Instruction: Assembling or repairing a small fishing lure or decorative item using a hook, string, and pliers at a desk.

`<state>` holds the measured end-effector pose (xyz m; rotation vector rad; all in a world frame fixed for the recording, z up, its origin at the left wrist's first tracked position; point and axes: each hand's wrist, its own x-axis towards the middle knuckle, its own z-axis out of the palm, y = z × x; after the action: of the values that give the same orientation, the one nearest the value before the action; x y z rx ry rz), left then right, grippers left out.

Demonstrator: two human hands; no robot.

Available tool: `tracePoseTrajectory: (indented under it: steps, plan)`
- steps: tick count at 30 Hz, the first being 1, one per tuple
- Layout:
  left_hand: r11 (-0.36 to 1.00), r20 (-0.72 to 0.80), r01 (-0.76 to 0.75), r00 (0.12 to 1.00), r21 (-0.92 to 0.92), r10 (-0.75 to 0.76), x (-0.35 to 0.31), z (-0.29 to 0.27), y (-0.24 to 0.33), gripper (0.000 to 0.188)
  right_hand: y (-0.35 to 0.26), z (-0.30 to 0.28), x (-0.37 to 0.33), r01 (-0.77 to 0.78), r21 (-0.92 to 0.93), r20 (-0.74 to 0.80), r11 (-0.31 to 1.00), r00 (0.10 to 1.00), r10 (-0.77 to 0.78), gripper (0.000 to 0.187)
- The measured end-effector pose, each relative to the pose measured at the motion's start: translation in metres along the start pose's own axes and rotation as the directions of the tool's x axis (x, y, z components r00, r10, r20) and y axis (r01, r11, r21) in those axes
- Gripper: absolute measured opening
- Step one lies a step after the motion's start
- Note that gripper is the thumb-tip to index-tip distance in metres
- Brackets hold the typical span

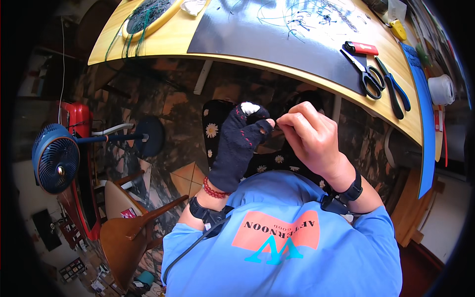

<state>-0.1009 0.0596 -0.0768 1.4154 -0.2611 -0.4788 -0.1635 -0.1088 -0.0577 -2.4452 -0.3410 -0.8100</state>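
Note:
Over my lap, in front of the table edge, both hands meet with their fingertips close together. My left hand wears a dark fingerless glove with red stitching, and white material shows at its fingers. Its fingers are curled, thumb against the index finger. Bare and pinched at thumb and forefinger, my right hand almost touches the left thumb. Whatever lies between the fingers of either hand is too small to make out. On the table's black mat lie loose dark green threads, black-handled scissors and a red lighter.
Blue-and-black pliers lie near the table's right edge, beside a blue strip and a white roll. A yellow-rimmed oval tray with green threads stands far left. A fan and a wooden chair are at my left.

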Motion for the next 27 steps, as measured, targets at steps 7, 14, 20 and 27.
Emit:
tracePoseTrajectory:
  steps: [7, 14, 20, 27]
  plan:
    - [0.988, -0.033, 0.14, 0.989, -0.071, -0.143, -0.001, 0.004, 0.0, 0.014, 0.005, 0.003, -0.011, -0.554, 0.492, 0.221, 0.671, 0.825, 0.519, 0.007]
    - [0.996, 0.079, 0.005, 0.997, -0.089, 0.002, 0.0, 0.0, -0.017, 0.009, 0.009, 0.012, -0.018, -0.736, 0.64, 0.517, 0.22, 0.624, 0.586, 0.013]
    - [0.935, 0.024, -0.254, 0.966, 0.249, 0.256, 0.002, 0.0, -0.019, 0.01, 0.008, 0.003, -0.015, -0.67, 0.564, 0.398, 0.482, 0.733, 0.552, 0.01]
    - [0.755, 0.105, -0.409, 0.903, 0.513, 0.417, 0.001, 0.001, -0.009, 0.016, 0.009, -0.001, -0.009, -0.482, 0.428, 0.25, 0.764, 0.876, 0.412, 0.008]
